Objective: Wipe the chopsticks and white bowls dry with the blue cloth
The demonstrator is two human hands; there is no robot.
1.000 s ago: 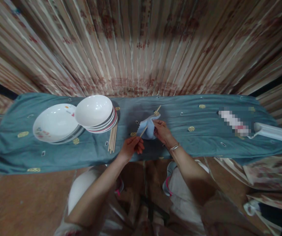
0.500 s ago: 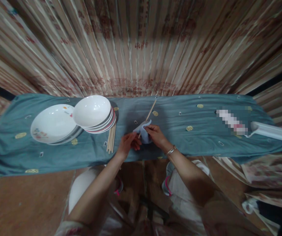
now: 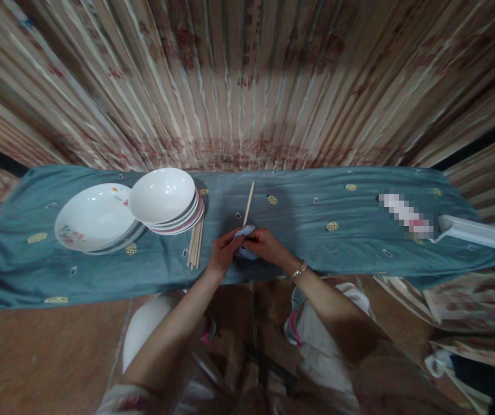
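Observation:
Close together over the middle of the table, my left hand (image 3: 223, 251) and my right hand (image 3: 271, 246) are both closed around a small light-blue cloth (image 3: 245, 230). A wooden chopstick (image 3: 249, 203) sticks out of the folded cloth, its far end pointing away from me. My left fingers grip the chopstick's lower part, which the cloth and fingers hide. My right fingers pinch the cloth against it. Left of my hands, several more chopsticks (image 3: 194, 246) lie side by side, with their far ends by the bowls.
A stack of white bowls (image 3: 163, 196) stands left of centre, beside a stack of larger floral plates (image 3: 95, 216). At the right lies a white object with a handle (image 3: 474, 230), partly pixelated. A teal patterned cloth (image 3: 299, 230) covers the table; a curtain (image 3: 247, 115) hangs behind.
The chopstick has shifted left and stands steeper. My right hand has moved left, towards my left hand, and the cloth is now folded tighter around the chopstick.

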